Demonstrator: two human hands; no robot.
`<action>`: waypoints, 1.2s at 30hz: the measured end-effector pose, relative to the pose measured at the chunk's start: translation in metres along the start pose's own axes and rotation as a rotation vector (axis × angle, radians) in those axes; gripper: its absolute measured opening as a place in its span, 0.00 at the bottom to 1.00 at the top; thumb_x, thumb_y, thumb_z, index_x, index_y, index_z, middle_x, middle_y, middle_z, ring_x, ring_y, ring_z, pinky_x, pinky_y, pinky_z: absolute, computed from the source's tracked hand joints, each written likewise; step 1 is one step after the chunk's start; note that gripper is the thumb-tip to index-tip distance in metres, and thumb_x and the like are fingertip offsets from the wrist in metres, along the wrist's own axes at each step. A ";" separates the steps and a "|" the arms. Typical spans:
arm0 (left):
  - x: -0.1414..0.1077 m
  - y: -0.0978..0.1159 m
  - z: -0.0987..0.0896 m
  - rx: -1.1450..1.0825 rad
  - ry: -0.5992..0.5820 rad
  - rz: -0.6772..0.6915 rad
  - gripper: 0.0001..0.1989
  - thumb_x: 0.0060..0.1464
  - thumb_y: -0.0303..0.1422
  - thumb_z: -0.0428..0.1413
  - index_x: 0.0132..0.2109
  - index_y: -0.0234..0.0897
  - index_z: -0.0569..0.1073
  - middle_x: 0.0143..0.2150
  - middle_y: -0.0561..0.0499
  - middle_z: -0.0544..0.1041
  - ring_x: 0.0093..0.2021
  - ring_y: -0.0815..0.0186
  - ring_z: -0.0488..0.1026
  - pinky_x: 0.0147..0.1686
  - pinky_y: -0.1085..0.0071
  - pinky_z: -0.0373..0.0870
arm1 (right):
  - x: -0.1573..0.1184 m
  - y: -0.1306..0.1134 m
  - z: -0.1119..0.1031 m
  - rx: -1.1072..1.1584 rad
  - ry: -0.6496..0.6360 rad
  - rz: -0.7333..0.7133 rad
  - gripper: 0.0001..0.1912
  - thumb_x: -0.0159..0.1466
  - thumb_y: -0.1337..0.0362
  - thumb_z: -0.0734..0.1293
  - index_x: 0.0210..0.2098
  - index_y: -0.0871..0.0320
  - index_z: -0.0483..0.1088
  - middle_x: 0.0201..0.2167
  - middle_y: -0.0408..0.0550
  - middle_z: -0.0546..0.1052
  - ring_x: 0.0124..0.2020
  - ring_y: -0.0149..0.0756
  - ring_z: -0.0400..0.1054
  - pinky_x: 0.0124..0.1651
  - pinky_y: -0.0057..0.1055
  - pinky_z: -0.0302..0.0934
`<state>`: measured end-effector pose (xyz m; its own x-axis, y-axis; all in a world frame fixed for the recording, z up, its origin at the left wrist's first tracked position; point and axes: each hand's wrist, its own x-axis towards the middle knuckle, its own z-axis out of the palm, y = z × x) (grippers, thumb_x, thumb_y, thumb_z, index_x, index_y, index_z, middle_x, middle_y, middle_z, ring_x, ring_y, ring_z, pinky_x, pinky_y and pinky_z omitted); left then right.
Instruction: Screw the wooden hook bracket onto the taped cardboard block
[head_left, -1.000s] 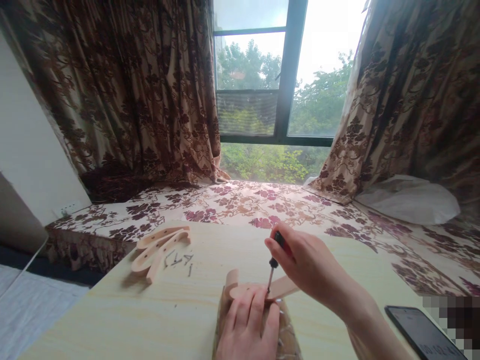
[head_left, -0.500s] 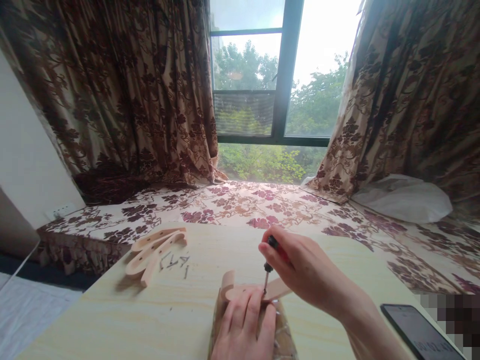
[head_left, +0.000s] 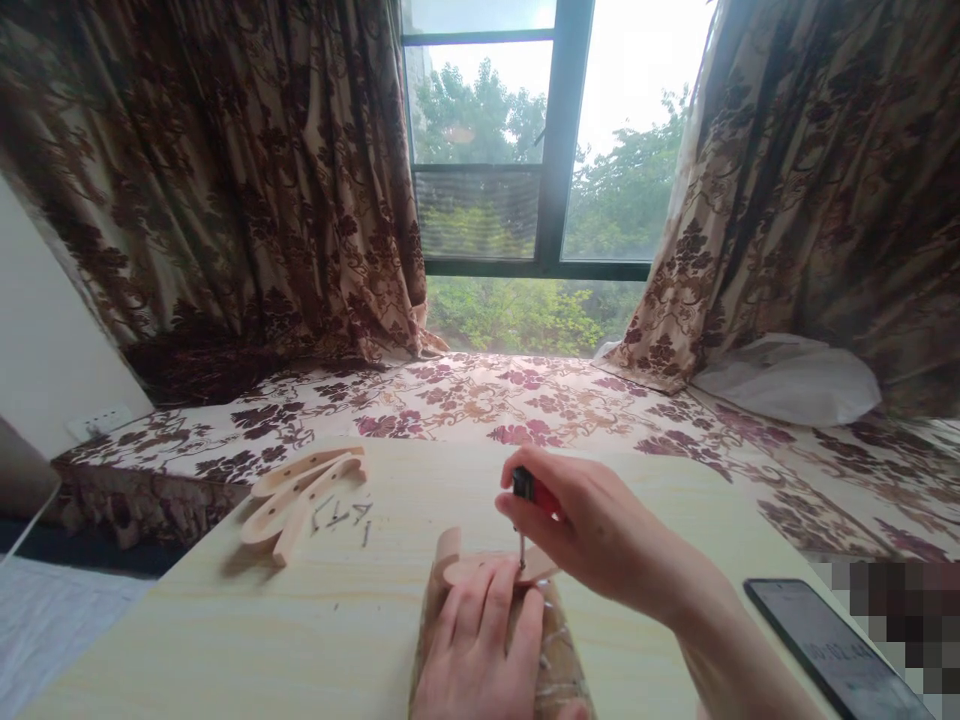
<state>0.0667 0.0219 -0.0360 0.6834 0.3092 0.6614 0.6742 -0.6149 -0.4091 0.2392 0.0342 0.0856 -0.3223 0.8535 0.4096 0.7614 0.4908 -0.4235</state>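
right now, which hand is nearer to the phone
Right: the right hand, gripping the screwdriver, is left of the phone; the left hand is farther left, on a wooden piece.

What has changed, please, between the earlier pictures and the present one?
The right hand has tilted the screwdriver more upright, its top shifting left; nothing was grasped or released. The left hand stays on the wooden piece, and the loose screws lie as before.

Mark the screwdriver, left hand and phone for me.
Screwdriver (head_left: 524,484): head view, black part of the handle.
Left hand (head_left: 481,650): head view, back of the hand.
Phone (head_left: 829,645): head view, screen.
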 end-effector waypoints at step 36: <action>0.004 0.002 -0.006 -0.091 -0.012 -0.050 0.27 0.53 0.54 0.51 0.51 0.39 0.70 0.54 0.45 0.72 0.55 0.58 0.66 0.49 0.65 0.64 | 0.001 0.004 0.000 0.017 0.002 0.038 0.06 0.66 0.60 0.59 0.36 0.54 0.63 0.25 0.40 0.71 0.25 0.31 0.63 0.30 0.27 0.52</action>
<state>0.0694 0.0175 -0.0310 0.6536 0.3495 0.6713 0.6794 -0.6617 -0.3170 0.2417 0.0369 0.0840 -0.2923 0.8712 0.3943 0.7634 0.4609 -0.4525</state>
